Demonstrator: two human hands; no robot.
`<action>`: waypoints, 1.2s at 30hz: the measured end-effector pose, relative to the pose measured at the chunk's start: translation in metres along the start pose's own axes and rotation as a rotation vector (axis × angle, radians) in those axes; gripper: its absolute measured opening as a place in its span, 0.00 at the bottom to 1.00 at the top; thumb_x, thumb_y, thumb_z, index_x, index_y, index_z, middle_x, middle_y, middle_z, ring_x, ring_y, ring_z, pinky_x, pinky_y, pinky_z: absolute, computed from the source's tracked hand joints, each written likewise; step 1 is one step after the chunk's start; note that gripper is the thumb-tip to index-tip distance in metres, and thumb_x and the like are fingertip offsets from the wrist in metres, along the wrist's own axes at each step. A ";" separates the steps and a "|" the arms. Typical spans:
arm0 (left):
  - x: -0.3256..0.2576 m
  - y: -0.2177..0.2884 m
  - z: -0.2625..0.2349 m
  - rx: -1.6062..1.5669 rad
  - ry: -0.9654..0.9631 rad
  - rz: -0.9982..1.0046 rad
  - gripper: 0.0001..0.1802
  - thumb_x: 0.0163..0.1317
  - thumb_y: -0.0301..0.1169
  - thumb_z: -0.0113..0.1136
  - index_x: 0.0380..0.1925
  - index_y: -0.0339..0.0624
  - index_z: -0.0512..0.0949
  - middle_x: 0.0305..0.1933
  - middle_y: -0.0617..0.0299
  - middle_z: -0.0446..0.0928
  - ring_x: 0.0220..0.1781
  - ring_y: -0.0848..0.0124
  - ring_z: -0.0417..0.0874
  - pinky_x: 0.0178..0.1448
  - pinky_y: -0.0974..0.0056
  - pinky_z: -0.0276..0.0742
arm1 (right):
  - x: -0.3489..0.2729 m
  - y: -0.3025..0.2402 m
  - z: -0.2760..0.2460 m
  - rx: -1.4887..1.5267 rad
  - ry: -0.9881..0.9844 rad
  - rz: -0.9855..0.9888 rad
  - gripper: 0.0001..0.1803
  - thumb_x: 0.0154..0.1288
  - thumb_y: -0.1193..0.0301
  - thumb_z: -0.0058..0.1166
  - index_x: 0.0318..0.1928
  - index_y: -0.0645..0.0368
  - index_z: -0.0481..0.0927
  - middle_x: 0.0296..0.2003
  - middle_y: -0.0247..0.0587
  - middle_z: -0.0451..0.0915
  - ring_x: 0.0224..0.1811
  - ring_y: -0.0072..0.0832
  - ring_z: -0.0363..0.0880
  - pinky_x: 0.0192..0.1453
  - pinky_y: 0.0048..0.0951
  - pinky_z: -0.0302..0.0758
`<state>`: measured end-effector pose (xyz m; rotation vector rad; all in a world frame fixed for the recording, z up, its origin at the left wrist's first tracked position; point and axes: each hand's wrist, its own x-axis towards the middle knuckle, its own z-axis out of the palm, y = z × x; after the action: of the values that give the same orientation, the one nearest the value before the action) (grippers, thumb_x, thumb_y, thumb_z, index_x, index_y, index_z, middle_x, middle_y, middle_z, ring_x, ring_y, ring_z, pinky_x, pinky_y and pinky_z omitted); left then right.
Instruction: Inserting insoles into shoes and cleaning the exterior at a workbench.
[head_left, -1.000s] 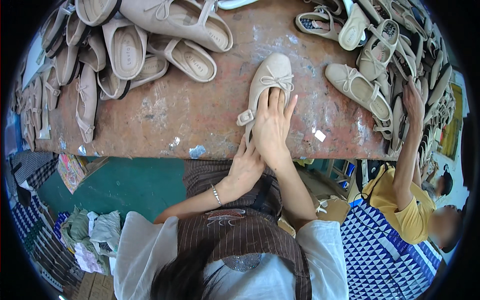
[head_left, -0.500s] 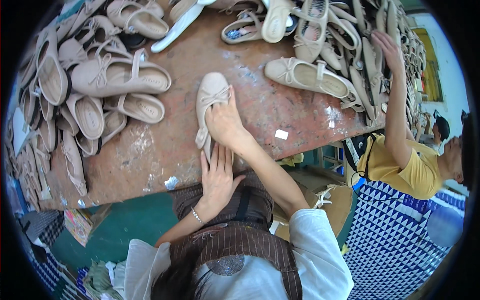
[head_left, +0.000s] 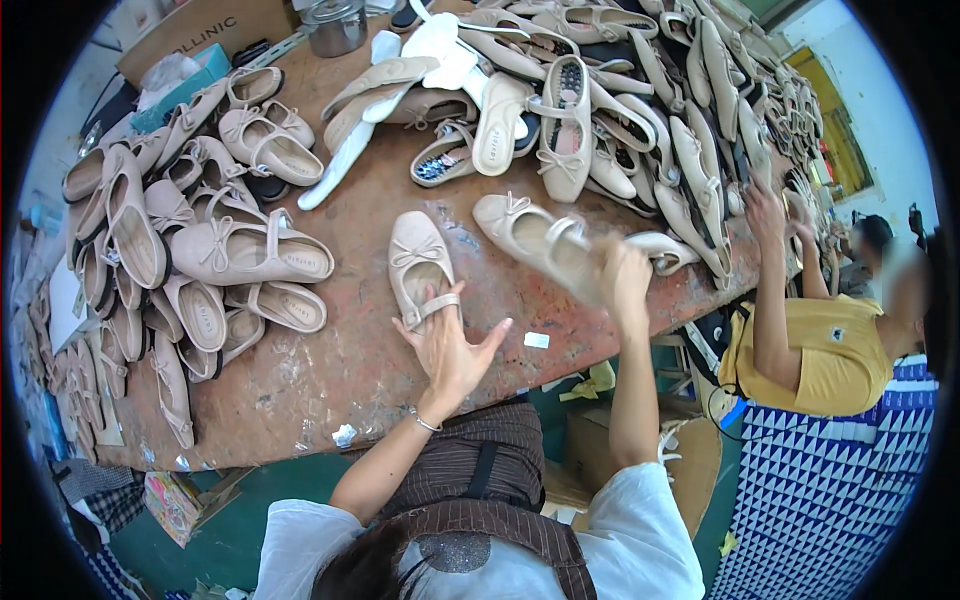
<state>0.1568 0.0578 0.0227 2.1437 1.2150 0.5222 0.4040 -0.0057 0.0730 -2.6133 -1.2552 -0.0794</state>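
A beige ballet shoe (head_left: 408, 262) with a bow and strap lies on the worktable, toe pointing away. My left hand (head_left: 452, 355) is at its heel end, fingers spread and touching the strap and the opening, thumb stretched out to the right. To the right, my closed right hand (head_left: 626, 275) grips the heel end of a second beige strap shoe (head_left: 522, 232). Motion blurs that shoe's rear and my fingers. Another beige shoe (head_left: 668, 250) lies just beyond my right hand, partly hidden by it.
Beige shoes (head_left: 250, 250) pile up at the left, and a larger heap (head_left: 690, 140) spreads along the far right. White shaped pieces (head_left: 437, 55) lie at the back near a glass jar (head_left: 335, 25). A small white label (head_left: 537, 340) rests on the table. A co-worker in yellow (head_left: 815, 340) stands right.
My right hand has left the first shoe and taken the second by its heel end, shifting it left. My left hand has moved from behind the heel onto the strap and opening. The view has shifted.
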 end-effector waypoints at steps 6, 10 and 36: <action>0.010 -0.007 -0.023 -0.462 0.186 -0.124 0.38 0.46 0.41 0.77 0.51 0.30 0.70 0.49 0.40 0.76 0.53 0.52 0.77 0.62 0.47 0.64 | -0.095 -0.111 0.016 0.780 -0.169 -0.082 0.07 0.61 0.74 0.59 0.33 0.67 0.83 0.26 0.54 0.80 0.26 0.41 0.81 0.31 0.39 0.75; 0.014 -0.035 -0.112 -0.577 0.116 -0.170 0.21 0.55 0.18 0.61 0.52 0.29 0.75 0.46 0.52 0.82 0.48 0.66 0.84 0.53 0.63 0.78 | -0.071 -0.129 0.002 0.978 -0.439 -0.380 0.11 0.67 0.69 0.61 0.37 0.65 0.85 0.26 0.49 0.80 0.25 0.35 0.79 0.31 0.36 0.75; 0.194 -0.018 -0.252 0.362 0.277 0.509 0.27 0.56 0.27 0.67 0.58 0.41 0.77 0.61 0.50 0.77 0.64 0.54 0.76 0.68 0.56 0.69 | 0.112 -0.094 0.000 0.703 0.860 -0.735 0.14 0.49 0.82 0.63 0.40 0.60 0.87 0.35 0.44 0.87 0.37 0.35 0.86 0.40 0.31 0.82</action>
<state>0.0913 0.3118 0.2034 2.7861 0.9444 0.8954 0.4012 0.1363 0.1080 -1.2005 -1.4299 -0.6607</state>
